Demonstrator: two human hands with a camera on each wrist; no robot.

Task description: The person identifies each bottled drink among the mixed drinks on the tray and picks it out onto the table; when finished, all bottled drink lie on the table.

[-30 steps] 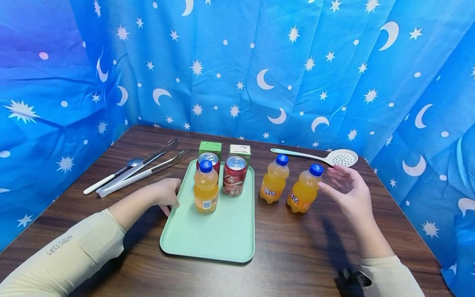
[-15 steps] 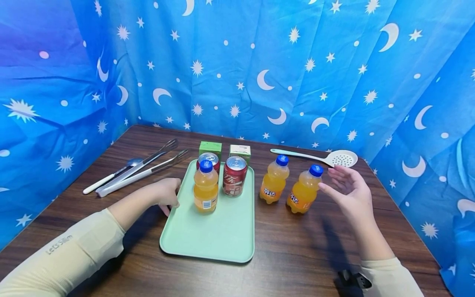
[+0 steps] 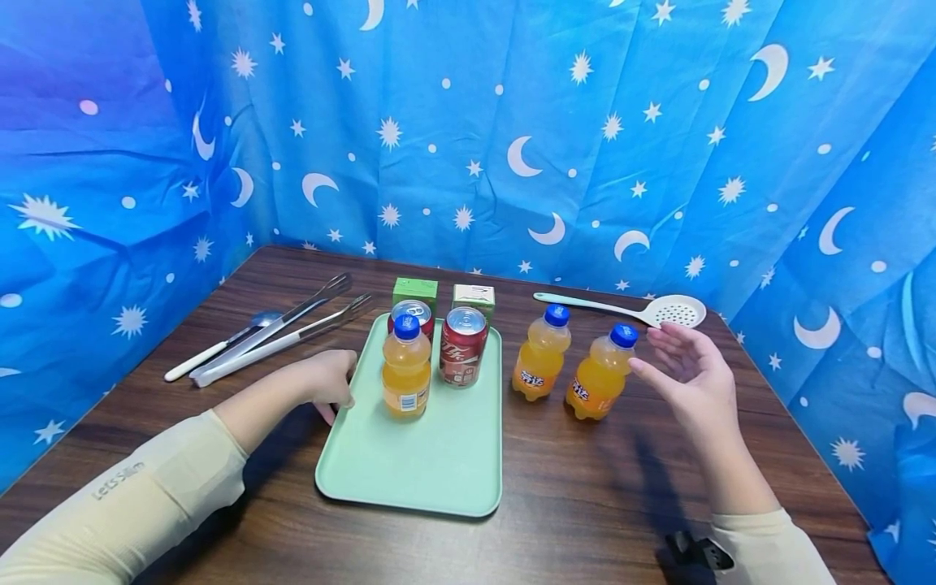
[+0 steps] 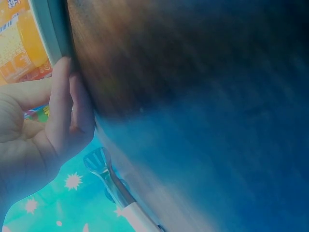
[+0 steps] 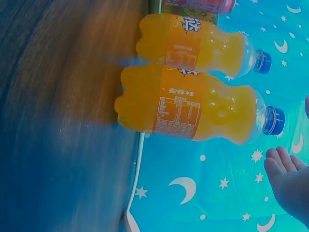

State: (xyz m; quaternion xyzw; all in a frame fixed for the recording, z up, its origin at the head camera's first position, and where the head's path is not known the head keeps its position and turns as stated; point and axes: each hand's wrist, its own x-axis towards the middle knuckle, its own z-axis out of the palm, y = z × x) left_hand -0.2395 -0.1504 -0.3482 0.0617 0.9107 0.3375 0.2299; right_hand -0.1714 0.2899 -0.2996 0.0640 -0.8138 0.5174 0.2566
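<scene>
My left hand (image 3: pixel 332 386) grips the left rim of a light green tray (image 3: pixel 417 479); in the left wrist view its curled fingers (image 4: pixel 60 106) meet the tray's edge. Standing on the tray are an orange soda bottle (image 3: pixel 406 370) with a blue cap, a red cola can (image 3: pixel 463 349) and another red can (image 3: pixel 412 309), partly hidden behind the bottle. Two more orange soda bottles stand upright on the table, a farther one (image 3: pixel 542 357) and a nearer one (image 3: pixel 601 375). My right hand (image 3: pixel 695 382) is just right of the nearer bottle, fingers spread; the right wrist view shows a gap between.
A green carton (image 3: pixel 414 291) and a white-topped carton (image 3: pixel 473 297) stand at the tray's far end. Metal tongs (image 3: pixel 278 341) and a white-handled utensil (image 3: pixel 212 357) lie left on the wooden table (image 3: pixel 409 548). A slotted skimmer (image 3: pixel 673 312) lies at the back right, before a blue curtain.
</scene>
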